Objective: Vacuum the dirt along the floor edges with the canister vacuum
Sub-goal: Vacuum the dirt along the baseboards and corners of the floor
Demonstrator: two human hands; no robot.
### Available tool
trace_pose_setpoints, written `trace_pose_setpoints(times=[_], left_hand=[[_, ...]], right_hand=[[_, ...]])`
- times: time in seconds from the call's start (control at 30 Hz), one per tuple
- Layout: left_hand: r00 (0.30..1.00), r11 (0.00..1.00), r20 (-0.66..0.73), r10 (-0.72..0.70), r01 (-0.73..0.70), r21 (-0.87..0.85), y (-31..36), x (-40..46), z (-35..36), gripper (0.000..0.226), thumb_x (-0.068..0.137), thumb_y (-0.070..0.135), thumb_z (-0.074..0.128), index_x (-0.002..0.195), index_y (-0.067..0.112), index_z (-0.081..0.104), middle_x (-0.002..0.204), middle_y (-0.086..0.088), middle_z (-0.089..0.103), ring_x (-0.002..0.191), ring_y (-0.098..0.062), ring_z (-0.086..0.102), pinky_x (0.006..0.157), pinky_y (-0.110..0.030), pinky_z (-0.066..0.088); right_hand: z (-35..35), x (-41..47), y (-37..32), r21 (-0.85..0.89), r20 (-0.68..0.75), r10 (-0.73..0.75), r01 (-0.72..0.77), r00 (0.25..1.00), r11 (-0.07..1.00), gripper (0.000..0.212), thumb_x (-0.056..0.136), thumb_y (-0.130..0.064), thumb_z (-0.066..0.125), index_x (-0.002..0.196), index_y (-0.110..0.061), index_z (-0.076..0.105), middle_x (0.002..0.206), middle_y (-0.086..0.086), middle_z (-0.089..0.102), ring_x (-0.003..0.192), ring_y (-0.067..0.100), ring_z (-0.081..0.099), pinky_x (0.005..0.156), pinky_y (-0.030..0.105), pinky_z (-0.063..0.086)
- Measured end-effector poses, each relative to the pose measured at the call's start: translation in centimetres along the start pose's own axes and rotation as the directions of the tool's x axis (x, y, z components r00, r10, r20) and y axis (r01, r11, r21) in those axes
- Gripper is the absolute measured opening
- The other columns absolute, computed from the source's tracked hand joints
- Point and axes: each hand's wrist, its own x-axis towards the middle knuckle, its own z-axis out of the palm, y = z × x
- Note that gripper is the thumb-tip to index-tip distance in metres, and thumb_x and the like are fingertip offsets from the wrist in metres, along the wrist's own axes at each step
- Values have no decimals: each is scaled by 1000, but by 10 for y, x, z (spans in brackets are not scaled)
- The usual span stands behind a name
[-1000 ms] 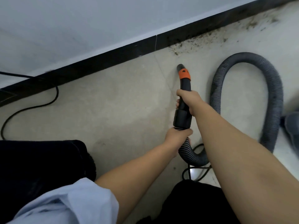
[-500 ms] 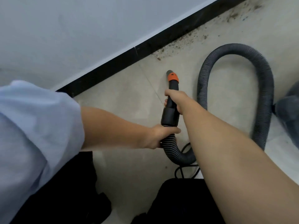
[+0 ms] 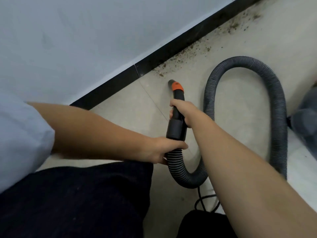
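Observation:
A black vacuum nozzle (image 3: 176, 126) with an orange collar points toward the wall, its tip a short way off the floor edge. My right hand (image 3: 184, 111) grips the nozzle's upper tube. My left hand (image 3: 164, 149) holds the ribbed grey hose (image 3: 243, 64) where it joins the nozzle. The hose loops right to the grey canister (image 3: 307, 117) at the frame's right edge. Brown dirt (image 3: 190, 54) lies scattered along the black baseboard (image 3: 120, 83), just beyond the nozzle tip and on toward the upper right.
A pale wall (image 3: 85, 31) rises above the baseboard. The beige tiled floor (image 3: 137, 114) has a grout line near the nozzle. A black power cord (image 3: 204, 198) curls on the floor under my right forearm. My dark-trousered knees fill the lower frame.
The view has swung right and my left arm and sleeve now cross the frame. The nozzle stays short of the dirt, both hands holding as before.

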Motion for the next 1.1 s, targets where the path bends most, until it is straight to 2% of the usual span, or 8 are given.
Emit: trace_pose_setpoints(times=[0.07, 0.17, 0.4, 0.57, 0.7, 0.93, 1.1], left_hand=[[1000, 998, 5, 20, -20, -62, -14, 10, -1, 19, 86, 19, 64, 102, 13, 55, 87, -3, 60, 90, -20, 60, 85, -35, 51], [999, 986, 8, 50, -48, -158, -25, 23, 1, 23, 83, 18, 66, 103, 11, 58, 86, -6, 62, 83, -21, 61, 76, -32, 51], [992, 977, 16, 126, -121, -178, -8, 40, -4, 18, 82, 19, 68, 96, 12, 58, 79, -4, 63, 74, -17, 62, 71, -30, 50], [985, 975, 51, 165, -155, -160, 17, 48, -4, 12, 84, 16, 67, 87, 16, 56, 76, -1, 61, 69, -13, 61, 60, -24, 48], [981, 974, 71, 180, -167, -150, 33, 58, -1, 12, 83, 17, 68, 86, 17, 56, 77, -2, 61, 74, -16, 61, 64, -25, 48], [981, 975, 119, 156, -133, -179, 63, 74, 5, 12, 84, 17, 67, 85, 18, 55, 73, 0, 61, 65, -11, 59, 62, -23, 48], [978, 963, 128, 163, -130, -236, 78, 78, 16, 14, 83, 14, 67, 84, 17, 54, 76, -1, 60, 68, -12, 59, 63, -24, 48]], right_hand=[[6, 3, 7, -57, -5, -37, 36, 999, 998, 8, 83, -8, 56, 84, -6, 48, 55, 8, 52, 34, 16, 51, 50, 27, 48], [12, 7, 10, -115, -16, -83, 81, 996, 990, 11, 85, -6, 56, 81, -8, 46, 58, 10, 50, 36, 16, 48, 44, 23, 46], [8, 16, -8, -118, -106, -103, 91, 989, 989, 11, 85, -7, 56, 82, -8, 46, 60, 10, 50, 43, 20, 49, 48, 28, 47], [-8, 22, -27, -57, -183, -102, 93, 978, 994, 10, 86, -7, 55, 84, -7, 45, 58, 9, 49, 41, 19, 48, 46, 26, 47], [-16, 28, -40, -38, -213, -99, 93, 972, 995, 10, 86, -5, 54, 84, -7, 45, 58, 9, 48, 44, 19, 47, 48, 28, 47], [-33, 44, -62, -83, -283, -121, 101, 951, 991, 11, 86, -8, 55, 89, -6, 45, 59, 9, 49, 44, 18, 48, 50, 29, 48], [-45, 48, -77, -120, -259, -119, 90, 959, 989, 9, 87, -8, 54, 87, -7, 45, 61, 7, 49, 42, 16, 49, 50, 27, 49]])
